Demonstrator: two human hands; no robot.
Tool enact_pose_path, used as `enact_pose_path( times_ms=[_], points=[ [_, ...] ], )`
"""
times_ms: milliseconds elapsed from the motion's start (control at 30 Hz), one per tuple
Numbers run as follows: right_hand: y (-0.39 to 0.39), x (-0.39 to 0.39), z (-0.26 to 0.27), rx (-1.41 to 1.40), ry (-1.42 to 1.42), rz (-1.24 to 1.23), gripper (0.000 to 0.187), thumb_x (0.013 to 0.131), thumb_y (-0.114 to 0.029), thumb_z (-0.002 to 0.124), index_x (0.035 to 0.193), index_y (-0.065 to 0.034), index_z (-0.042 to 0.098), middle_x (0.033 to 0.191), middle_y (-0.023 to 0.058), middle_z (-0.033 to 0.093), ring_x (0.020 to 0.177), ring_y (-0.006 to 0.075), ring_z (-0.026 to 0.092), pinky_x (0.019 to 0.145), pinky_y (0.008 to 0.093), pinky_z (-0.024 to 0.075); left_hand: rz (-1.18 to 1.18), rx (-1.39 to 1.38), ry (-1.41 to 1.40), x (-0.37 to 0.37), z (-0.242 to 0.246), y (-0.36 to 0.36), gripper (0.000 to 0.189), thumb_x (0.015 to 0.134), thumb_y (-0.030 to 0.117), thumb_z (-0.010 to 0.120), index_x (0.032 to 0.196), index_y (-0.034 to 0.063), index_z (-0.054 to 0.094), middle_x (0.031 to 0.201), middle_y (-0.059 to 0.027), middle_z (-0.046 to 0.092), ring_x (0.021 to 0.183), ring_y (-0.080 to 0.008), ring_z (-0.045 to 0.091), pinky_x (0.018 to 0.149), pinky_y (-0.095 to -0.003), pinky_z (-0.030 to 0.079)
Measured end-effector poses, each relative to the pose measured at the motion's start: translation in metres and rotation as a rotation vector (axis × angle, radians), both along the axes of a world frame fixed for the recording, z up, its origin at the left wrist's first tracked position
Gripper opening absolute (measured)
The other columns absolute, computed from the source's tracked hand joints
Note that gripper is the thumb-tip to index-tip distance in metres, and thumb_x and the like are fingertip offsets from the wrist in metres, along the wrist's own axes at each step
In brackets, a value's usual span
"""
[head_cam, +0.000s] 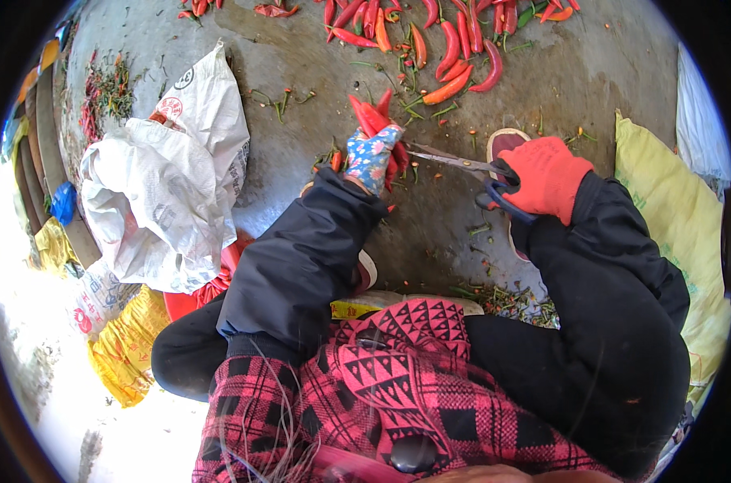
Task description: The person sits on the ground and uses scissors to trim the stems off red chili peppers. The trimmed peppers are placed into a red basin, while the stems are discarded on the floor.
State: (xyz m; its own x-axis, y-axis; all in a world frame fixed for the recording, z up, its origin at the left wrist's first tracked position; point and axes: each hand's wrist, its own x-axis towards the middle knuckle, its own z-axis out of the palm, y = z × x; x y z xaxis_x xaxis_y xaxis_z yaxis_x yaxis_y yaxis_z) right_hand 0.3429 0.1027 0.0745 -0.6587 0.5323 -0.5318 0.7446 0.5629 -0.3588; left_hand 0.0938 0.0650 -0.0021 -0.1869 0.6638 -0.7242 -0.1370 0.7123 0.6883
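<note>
My left hand (370,156), in a blue flowered glove, grips several red chili peppers (373,116). Their tips stick out above the fingers and their other ends hang out to the right and below. In an orange-red glove, my right hand (540,178) holds a pair of scissors (447,159) by dark blue handles. The blades point left, and their tips reach close to the peppers in my left hand. Whether the blades touch a pepper I cannot tell.
Loose red and orange chili peppers (450,48) lie on the concrete floor (305,217) ahead. Cut green stems (522,305) are scattered near my feet. A white woven sack (166,193) stands at left, a pale yellow sack (673,229) at right. My shoe (507,142) is by my right hand.
</note>
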Motion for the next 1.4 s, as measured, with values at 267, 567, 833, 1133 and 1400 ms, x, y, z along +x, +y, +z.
enact_pose_path(
  times_ms=[267, 567, 833, 1133, 1400],
  points=[
    [0.006, 0.029, -0.013, 0.033, -0.282, -0.235, 0.054, 0.068, -0.052, 0.058, 0.099, -0.0079, 0.054, 0.087, 0.0128, 0.06, 0.085, 0.0308, 0.057, 0.072, 0.0406, 0.0432, 0.053, 0.054, -0.02, -0.02, -0.009, 0.005, 0.014, 0.074, 0.013, 0.061, 0.083, 0.003, 0.057, 0.068, -0.0081, 0.059, 0.052, -0.0181, 0.054, 0.045, -0.0283, 0.041],
    [0.047, 0.01, -0.011, 0.565, -0.305, 0.06, 0.046, 0.065, -0.037, 0.067, 0.098, -0.0083, 0.053, 0.087, 0.0077, 0.054, 0.085, 0.0238, 0.053, 0.07, 0.0339, 0.0443, 0.078, 0.07, -0.188, -0.014, -0.007, -0.006, 0.013, 0.076, 0.009, 0.059, 0.086, 0.0017, 0.055, 0.072, -0.0084, 0.061, 0.058, -0.0188, 0.059, 0.049, -0.0291, 0.046],
    [0.056, -0.007, -0.011, 0.586, -0.396, 0.25, 0.039, 0.07, -0.039, 0.059, 0.093, -0.0069, 0.056, 0.084, 0.0087, 0.057, 0.083, 0.0246, 0.054, 0.069, 0.034, 0.0431, 0.136, 0.071, -0.263, -0.024, -0.01, -0.007, 0.017, 0.077, 0.01, 0.058, 0.091, 0.0014, 0.054, 0.076, -0.0101, 0.061, 0.061, -0.0196, 0.059, 0.05, -0.0294, 0.046],
    [0.038, 0.001, -0.004, 0.041, -0.325, -0.157, 0.049, 0.066, -0.054, 0.058, 0.085, -0.0091, 0.061, 0.082, 0.0152, 0.061, 0.084, 0.0334, 0.057, 0.07, 0.0416, 0.0444, 0.123, 0.061, -0.346, 0.0, -0.008, -0.006, 0.02, 0.078, 0.013, 0.057, 0.095, 0.0017, 0.054, 0.082, -0.0106, 0.061, 0.07, -0.0218, 0.059, 0.06, -0.0315, 0.047],
    [-0.014, 0.024, 0.025, -0.028, 0.166, -0.503, 0.035, 0.068, -0.046, 0.06, 0.08, -0.013, 0.063, 0.075, 0.0153, 0.06, 0.073, 0.0354, 0.057, 0.062, 0.0436, 0.0446, 0.002, 0.251, -0.463, 0.036, 0.009, -0.009, 0.026, 0.081, 0.023, 0.055, 0.096, 0.0014, 0.056, 0.079, -0.0084, 0.06, 0.067, -0.0164, 0.056, 0.062, -0.0285, 0.044]
  ],
)
